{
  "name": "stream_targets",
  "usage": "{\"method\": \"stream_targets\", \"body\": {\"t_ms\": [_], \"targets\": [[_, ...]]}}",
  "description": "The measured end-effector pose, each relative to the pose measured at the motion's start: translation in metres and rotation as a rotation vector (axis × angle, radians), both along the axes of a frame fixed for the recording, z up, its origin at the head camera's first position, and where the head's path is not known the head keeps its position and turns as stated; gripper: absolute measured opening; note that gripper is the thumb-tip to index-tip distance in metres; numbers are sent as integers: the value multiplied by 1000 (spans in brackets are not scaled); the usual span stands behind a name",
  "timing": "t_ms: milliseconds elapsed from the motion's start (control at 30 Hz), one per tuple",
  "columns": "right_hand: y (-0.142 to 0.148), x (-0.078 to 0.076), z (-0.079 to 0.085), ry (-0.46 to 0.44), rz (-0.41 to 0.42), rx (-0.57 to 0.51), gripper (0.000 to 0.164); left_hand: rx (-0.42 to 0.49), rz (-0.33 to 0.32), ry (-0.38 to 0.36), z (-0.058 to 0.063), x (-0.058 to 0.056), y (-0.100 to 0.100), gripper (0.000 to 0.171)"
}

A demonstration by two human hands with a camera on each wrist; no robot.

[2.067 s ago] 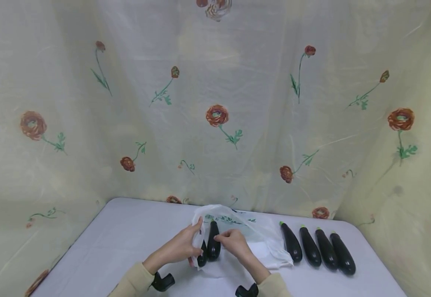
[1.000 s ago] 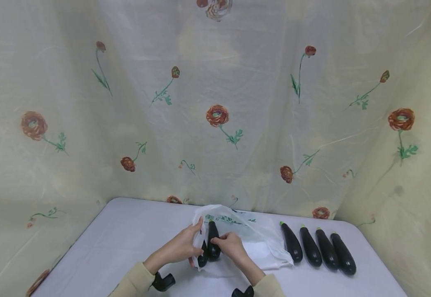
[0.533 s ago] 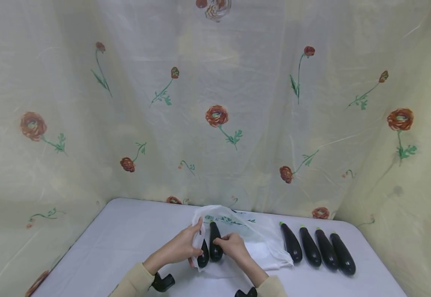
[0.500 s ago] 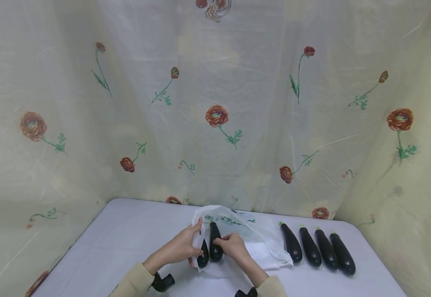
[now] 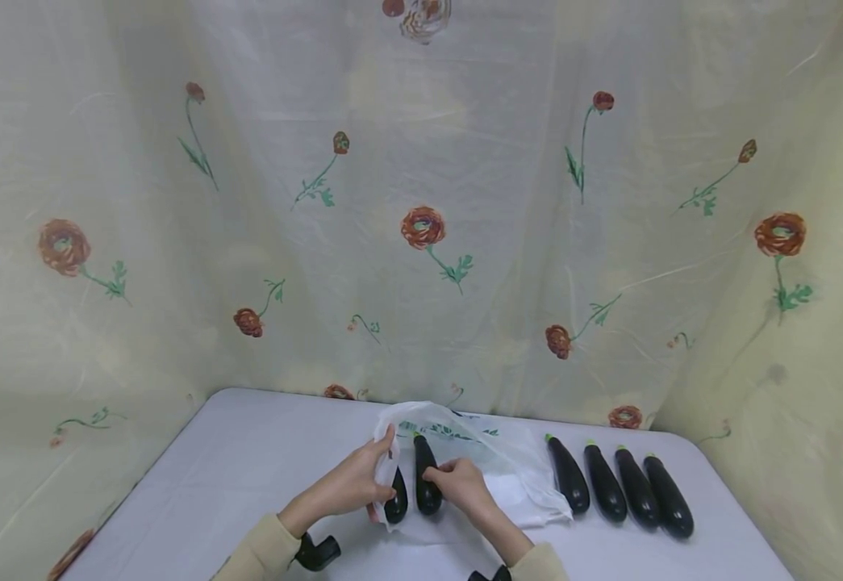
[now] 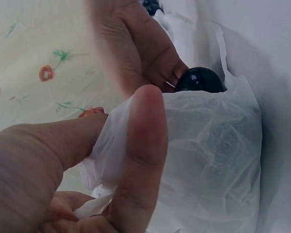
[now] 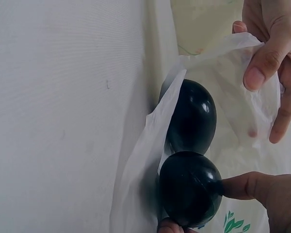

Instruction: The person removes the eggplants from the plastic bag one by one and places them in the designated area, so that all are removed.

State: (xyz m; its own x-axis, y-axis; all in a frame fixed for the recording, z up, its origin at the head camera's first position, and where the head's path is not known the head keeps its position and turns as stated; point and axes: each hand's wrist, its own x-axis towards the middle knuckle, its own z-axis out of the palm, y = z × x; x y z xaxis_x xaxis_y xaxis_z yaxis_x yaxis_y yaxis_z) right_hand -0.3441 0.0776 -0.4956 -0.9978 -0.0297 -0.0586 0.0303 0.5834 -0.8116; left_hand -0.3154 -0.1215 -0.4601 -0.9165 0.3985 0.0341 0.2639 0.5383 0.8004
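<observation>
A white translucent plastic bag (image 5: pixel 508 468) with green print lies with its mouth toward the person. My left hand (image 5: pixel 352 482) holds the left side of its opening; in the left wrist view the film runs between thumb and fingers. Inside the mouth lie two glossy black eggplants with their round ends toward me. The left eggplant (image 5: pixel 395 502) is partly hidden behind the left hand. My right hand (image 5: pixel 462 482) grips the right eggplant (image 5: pixel 424 476), with its thumb on one side in the right wrist view and fingertips (image 7: pixel 169 226) showing at the other.
To the right of the bag, several eggplants (image 5: pixel 637 488) lie in a row on the white-covered table (image 5: pixel 269 444), green stem ends away from me. A flower-printed curtain (image 5: pixel 479 323) hangs behind the table and along its sides. A black camera mount (image 5: pixel 317 553) sits at the left wrist.
The right hand has shifted its fingers on the right eggplant and moved it a little to the right, so a gap shows between the two eggplants. The left hand keeps its place.
</observation>
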Motion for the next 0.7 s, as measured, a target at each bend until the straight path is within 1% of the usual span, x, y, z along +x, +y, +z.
{"method": "stream_targets", "body": {"t_ms": [133, 300, 567, 700], "targets": [[4, 2, 0, -11, -8, 13, 34, 4, -2, 5, 0, 1, 0, 97], [9, 5, 1, -5, -22, 36, 35, 2, 11, -15, 0, 0, 1, 97], [20, 13, 7, 47, -9, 32, 34, 0, 21, -18, 2, 0, 2, 97], [26, 17, 8, 38, -14, 57, 33, 33, 8, -37, 2, 1, 2, 97]]}}
